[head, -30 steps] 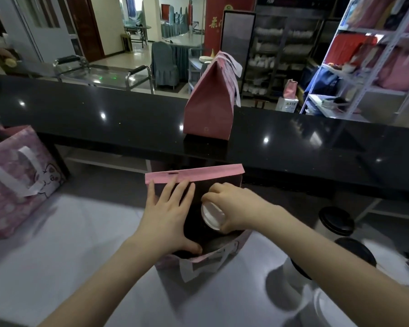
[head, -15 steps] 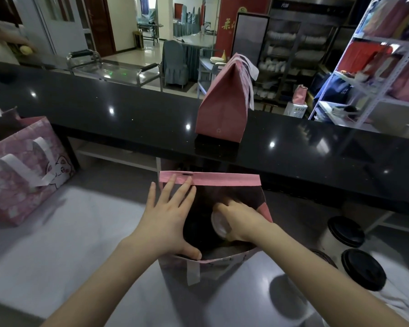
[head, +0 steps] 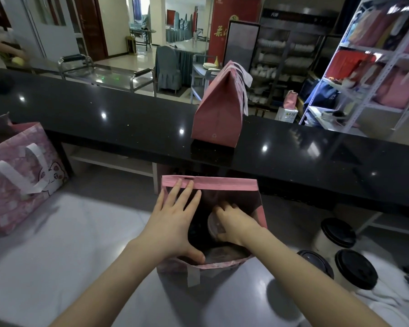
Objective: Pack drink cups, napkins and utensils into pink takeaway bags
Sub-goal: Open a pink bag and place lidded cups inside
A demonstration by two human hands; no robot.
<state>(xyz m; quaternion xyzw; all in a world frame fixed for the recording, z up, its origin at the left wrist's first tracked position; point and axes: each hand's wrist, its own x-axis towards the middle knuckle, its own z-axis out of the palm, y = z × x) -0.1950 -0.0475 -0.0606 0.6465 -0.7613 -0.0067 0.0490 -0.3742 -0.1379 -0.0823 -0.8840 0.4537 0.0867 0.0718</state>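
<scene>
R hand inside bag, fingers curled on cup lid | cup upright, directly under fingers, mid-bag | L hand flat, fingers spread on bag's L wall | R nearer, looks set to seat it

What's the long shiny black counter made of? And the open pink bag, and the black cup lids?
Long black counter: probably polished stone; mirror-glossy, speckled, reflecting lights sharply.
Open pink bag: matte paper or non-woven fabric, hard to tell; its folded rim looks dull.
Round black cup lids: likely moulded plastic, smooth with faint sheen.
</scene>
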